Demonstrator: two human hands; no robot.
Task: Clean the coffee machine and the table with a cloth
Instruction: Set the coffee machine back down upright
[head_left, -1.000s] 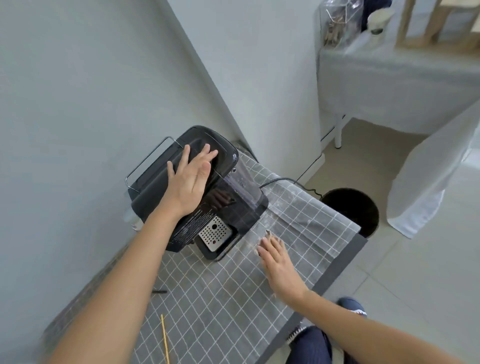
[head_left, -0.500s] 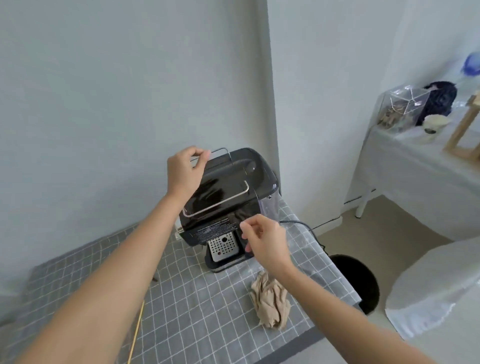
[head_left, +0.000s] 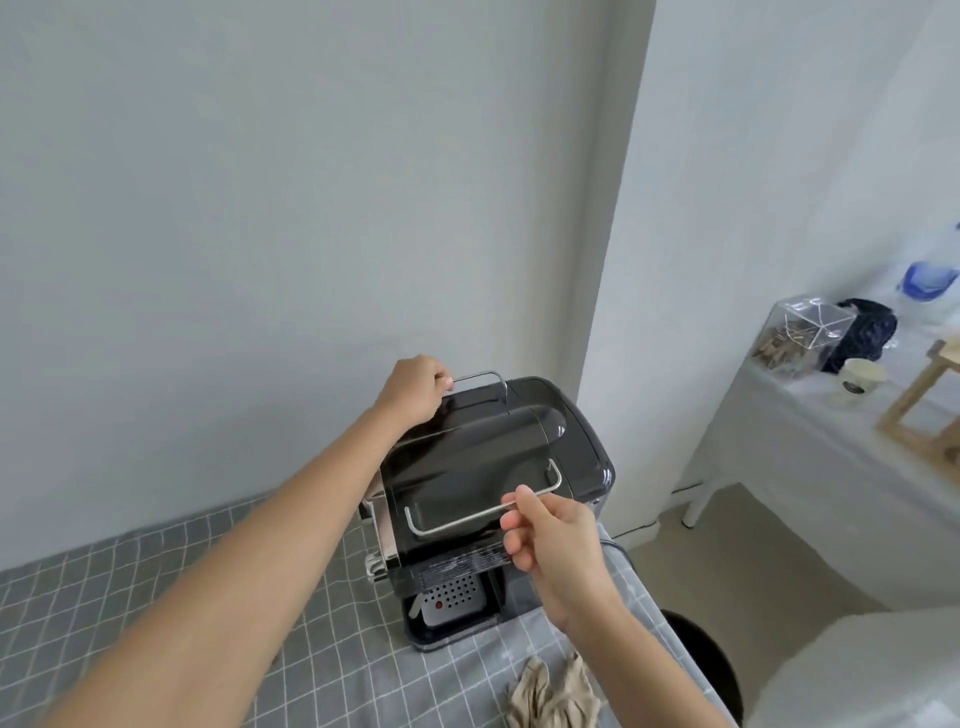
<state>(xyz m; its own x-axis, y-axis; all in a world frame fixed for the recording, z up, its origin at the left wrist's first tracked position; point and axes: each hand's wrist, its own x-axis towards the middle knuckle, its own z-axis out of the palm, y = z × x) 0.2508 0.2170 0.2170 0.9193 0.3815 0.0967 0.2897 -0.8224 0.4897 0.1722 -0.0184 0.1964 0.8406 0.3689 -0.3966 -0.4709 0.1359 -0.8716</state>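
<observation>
You have both wire rails of the coffee machine (head_left: 493, 467) held: your left hand (head_left: 413, 387) closed on the far one, your right hand (head_left: 550, 535) pinching the near. Judged: repositioning, not wiping. The cloth (head_left: 553, 693) lies below your right grip on the checked surface (head_left: 260, 649); next, release and fetch it. A bin (head_left: 706, 670) stands beside.

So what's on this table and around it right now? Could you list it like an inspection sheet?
Surface: table under a grey checked cover.
Job's things: black coffee machine at the far corner; beige cloth crumpled at the near edge, untouched.
Clutter: nothing seen.
Hands: left hand grips the rear wire rail; right hand pinches the front wire rail.
Cables: black cord runs off beside the machine.
Surroundings: dark bin on the floor; side table with a clear box and a cup.
</observation>
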